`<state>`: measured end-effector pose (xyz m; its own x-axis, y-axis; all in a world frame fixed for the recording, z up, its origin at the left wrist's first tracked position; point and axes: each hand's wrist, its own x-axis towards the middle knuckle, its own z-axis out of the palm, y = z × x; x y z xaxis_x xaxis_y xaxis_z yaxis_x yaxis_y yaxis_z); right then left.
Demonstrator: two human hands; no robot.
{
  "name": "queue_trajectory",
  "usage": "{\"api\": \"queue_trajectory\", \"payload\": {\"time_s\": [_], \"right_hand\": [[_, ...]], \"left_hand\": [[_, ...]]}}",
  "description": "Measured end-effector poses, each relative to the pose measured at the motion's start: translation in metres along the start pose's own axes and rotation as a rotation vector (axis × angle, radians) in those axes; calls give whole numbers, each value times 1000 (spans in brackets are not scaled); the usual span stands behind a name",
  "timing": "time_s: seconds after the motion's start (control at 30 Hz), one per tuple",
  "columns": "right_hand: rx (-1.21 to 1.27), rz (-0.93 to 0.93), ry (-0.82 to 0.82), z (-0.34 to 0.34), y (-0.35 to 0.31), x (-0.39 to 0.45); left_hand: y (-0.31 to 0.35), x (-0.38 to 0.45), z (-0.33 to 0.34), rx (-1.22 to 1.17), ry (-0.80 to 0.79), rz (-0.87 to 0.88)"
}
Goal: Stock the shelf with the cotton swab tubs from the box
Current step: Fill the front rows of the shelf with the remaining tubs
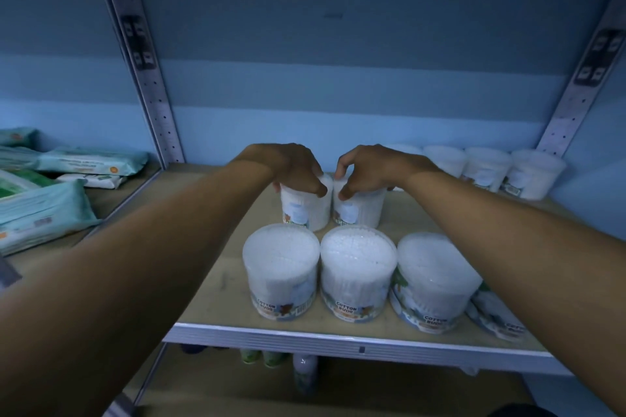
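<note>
Two clear cotton swab tubs stand side by side on the wooden shelf (pixel 216 288), behind the front row. My left hand (pixel 291 167) grips the left tub (pixel 305 210) from above, fingers curled over its lid. My right hand (pixel 367 169) grips the right tub (pixel 359 210) the same way. A front row of three tubs (pixel 357 272) stands near the shelf edge, with a fourth partly hidden under my right forearm. Several more tubs (pixel 487 167) line the back right. The box is out of view.
Teal wipe packs (pixel 44 213) lie on the neighbouring shelf at left, beyond a perforated metal upright (pixel 152 101). Another upright (pixel 576 101) stands at right. Bottles (pixel 305 372) show on the shelf below. The shelf's left part is bare wood.
</note>
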<state>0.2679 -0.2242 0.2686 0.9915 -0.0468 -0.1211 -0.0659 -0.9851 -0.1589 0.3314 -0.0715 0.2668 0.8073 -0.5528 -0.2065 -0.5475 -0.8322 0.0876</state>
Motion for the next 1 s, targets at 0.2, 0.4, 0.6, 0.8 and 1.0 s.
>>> {"api": "queue_trajectory", "payload": {"time_s": [0.2, 0.4, 0.6, 0.8, 1.0], "right_hand": [[73, 12, -76, -7, 4, -15], [-22, 86, -13, -17, -1, -22], [-50, 100, -42, -5, -5, -13], [-19, 45, -68, -7, 0, -10], [-8, -12, -91, -10, 13, -9]], "left_hand": [[-2, -18, -2, -26, -28, 21], [-10, -22, -6, 11, -45, 31], [-10, -24, -2, 27, -77, 33], [-7, -21, -2, -24, -71, 5], [6, -28, -2, 23, -12, -37]]}}
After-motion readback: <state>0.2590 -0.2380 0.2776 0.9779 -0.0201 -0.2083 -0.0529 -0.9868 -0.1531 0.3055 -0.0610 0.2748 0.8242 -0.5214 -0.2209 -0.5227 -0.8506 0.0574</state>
